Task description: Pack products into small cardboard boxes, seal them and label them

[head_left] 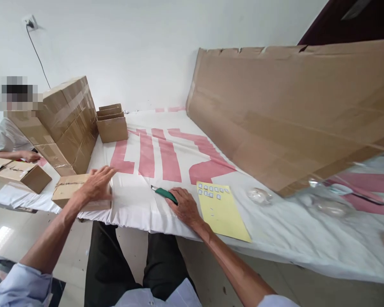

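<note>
A small taped cardboard box (68,187) sits at the table's front edge. Over its right end lies my left hand (97,183), fingers stretched out past the box's edge and thumb apart. My right hand (185,207) is closed around a green utility knife (162,193) low over the white cloth, its blade end pointing left toward the box. Just right of that hand is a yellow sheet (224,213) with several small pale stickers in rows near its top.
A wall of stacked cartons (68,123) stands left, with open cardboard boxes (112,128) beside it. Behind it sits a person in a white shirt (8,134), near another carton (22,175). A large cardboard panel (284,111) leans at right, near clear tape rolls (259,196).
</note>
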Demonstrator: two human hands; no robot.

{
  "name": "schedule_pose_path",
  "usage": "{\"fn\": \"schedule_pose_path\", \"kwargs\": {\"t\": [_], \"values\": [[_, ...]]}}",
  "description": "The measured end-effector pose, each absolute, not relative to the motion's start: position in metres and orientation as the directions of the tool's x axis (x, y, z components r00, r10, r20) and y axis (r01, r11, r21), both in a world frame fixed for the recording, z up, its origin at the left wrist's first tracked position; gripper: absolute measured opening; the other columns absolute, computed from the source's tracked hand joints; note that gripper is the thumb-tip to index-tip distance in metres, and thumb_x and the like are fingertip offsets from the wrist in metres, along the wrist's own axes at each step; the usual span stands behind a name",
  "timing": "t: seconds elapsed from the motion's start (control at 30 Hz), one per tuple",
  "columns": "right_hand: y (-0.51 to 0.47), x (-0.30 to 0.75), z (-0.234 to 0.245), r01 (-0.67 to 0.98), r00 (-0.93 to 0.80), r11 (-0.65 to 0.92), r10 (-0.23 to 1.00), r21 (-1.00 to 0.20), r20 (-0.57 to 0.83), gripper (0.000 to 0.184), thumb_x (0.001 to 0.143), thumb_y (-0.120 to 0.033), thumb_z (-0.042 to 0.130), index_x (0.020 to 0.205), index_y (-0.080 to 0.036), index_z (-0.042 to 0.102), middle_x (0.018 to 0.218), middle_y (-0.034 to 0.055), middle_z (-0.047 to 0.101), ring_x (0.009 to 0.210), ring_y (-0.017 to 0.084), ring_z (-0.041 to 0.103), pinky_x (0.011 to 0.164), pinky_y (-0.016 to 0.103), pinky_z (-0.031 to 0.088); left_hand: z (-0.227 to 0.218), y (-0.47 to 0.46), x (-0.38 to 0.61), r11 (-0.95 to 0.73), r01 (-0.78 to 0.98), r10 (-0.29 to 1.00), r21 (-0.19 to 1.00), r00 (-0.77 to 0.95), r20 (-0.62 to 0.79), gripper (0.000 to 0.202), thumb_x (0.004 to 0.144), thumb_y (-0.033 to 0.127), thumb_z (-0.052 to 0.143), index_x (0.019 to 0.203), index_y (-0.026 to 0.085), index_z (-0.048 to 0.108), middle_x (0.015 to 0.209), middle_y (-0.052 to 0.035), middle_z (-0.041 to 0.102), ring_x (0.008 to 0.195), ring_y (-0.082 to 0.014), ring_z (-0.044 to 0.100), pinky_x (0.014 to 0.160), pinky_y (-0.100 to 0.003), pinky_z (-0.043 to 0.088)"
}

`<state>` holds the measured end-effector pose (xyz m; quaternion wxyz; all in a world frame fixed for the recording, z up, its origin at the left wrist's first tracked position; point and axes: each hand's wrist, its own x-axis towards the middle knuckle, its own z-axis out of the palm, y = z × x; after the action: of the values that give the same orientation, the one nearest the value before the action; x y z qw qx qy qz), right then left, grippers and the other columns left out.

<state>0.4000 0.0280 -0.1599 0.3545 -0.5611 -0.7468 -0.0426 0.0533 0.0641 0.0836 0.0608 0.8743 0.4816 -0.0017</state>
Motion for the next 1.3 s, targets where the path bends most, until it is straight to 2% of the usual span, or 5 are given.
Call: {"fn": "schedule_pose_path", "kwargs": {"t": [0.37, 0.7, 0.87, 1.03, 1.3], "values": [[0.025, 0.401, -0.158, 0.867, -0.099, 0.335, 0.842, -0.369, 0.531, 0.024, 0.101, -0.032, 0.056, 0.115, -0.019, 0.071, 0.116, 0.0127, 0.073, 0.106, 0.030, 0.062, 0.089, 0.041, 0.048, 0.105, 0.065, -0.059, -0.400, 0.916, 0.910, 0.035, 0.402, -0.102, 0.108, 0.064, 0.030, 0.080, 0.164, 0.026, 0.037, 0.157, -0.0168, 0.053, 0.144, -0.0442, 0.050, 0.116, -0.057, 0.038], [0.027, 0.403, -0.170, 0.854, -0.108, 0.369, 0.815, -0.367, 0.569, 0.024, 0.101, -0.035, 0.055, 0.114, -0.021, 0.070, 0.114, 0.0148, 0.072, 0.105, 0.032, 0.063, 0.092, 0.046, 0.051, 0.090, 0.019, 0.102, -0.631, 0.775, 0.775, 0.039, 0.632, -0.020, 0.091, 0.070, 0.030, 0.082, 0.153, 0.018, 0.049, 0.143, -0.0206, 0.061, 0.125, -0.0412, 0.059, 0.106, -0.057, 0.043], [0.024, 0.406, -0.169, 0.814, -0.091, 0.395, 0.811, -0.426, 0.577, 0.028, 0.100, -0.039, 0.056, 0.116, -0.022, 0.070, 0.113, 0.0151, 0.072, 0.107, 0.034, 0.064, 0.098, 0.051, 0.052, 0.061, 0.025, 0.093, -0.680, 0.674, 0.718, 0.289, 0.692, 0.075, 0.081, 0.084, 0.048, 0.082, 0.155, 0.026, 0.050, 0.158, -0.0178, 0.055, 0.141, -0.0416, 0.055, 0.116, -0.060, 0.042], [0.013, 0.392, -0.141, 0.610, 0.086, 0.379, 0.842, -0.696, 0.533, 0.045, 0.100, -0.050, 0.058, 0.136, -0.024, 0.066, 0.131, 0.0164, 0.069, 0.124, 0.036, 0.064, 0.107, 0.058, 0.052, 0.024, 0.051, -0.017, -0.161, 0.930, 0.981, 0.330, 0.116, 0.153, 0.058, 0.112, 0.051, 0.031, 0.159, 0.021, 0.049, 0.167, -0.0129, 0.051, 0.155, -0.0289, 0.046, 0.126, -0.047, 0.040], [0.004, 0.354, -0.076, 0.117, -0.270, 0.256, 0.938, -0.960, 0.217, 0.121, 0.077, -0.084, 0.076, 0.172, -0.028, 0.027, 0.172, 0.0183, 0.038, 0.155, 0.041, 0.043, 0.123, 0.055, 0.044, -0.048, 0.030, -0.118, 0.160, 0.974, 0.987, 0.162, -0.158, -0.028, 0.067, 0.103, 0.044, 0.048, 0.160, 0.009, 0.046, 0.173, -0.0256, 0.035, 0.164, -0.0429, 0.027, 0.129, -0.067, 0.025]]}}
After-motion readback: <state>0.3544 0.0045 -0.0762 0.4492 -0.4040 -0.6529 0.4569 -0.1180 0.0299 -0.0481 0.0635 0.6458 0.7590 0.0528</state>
